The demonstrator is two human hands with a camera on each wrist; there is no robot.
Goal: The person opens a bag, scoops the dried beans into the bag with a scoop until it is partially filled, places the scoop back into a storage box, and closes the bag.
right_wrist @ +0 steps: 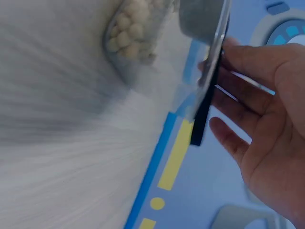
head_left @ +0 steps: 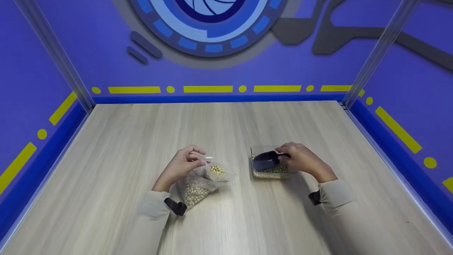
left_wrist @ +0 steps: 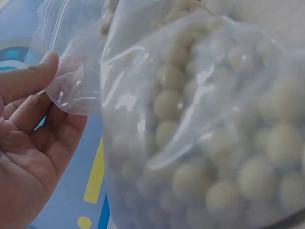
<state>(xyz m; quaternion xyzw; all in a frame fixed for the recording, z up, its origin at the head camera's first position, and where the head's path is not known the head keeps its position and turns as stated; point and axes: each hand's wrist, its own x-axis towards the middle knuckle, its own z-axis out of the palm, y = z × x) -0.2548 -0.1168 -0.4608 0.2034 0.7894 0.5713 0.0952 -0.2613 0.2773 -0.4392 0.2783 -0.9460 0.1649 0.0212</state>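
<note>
My left hand [head_left: 182, 164] pinches the upper edge of a clear zip bag [head_left: 194, 191] between thumb and fingers. Round pale beans, like soybeans, fill its lower part. Yellowish beans [head_left: 216, 169] show near the spread mouth, on the right side. In the left wrist view the thumb [left_wrist: 35, 76] presses on the plastic beside the zip strip. My right hand [head_left: 300, 157] grips the handle of a dark scoop [head_left: 266, 161], tilted inside or just over a clear box [head_left: 275, 173]. Similar beans lie in the box; the scoop's inside looks bare.
Both the bag and the box stand on a light wooden table [head_left: 124, 159], the box to the bag's right. Blue and purple panels [head_left: 212, 76] enclose the back and sides. A dark strap piece [head_left: 176, 206] sits at the left wrist, another [head_left: 314, 197] at the right.
</note>
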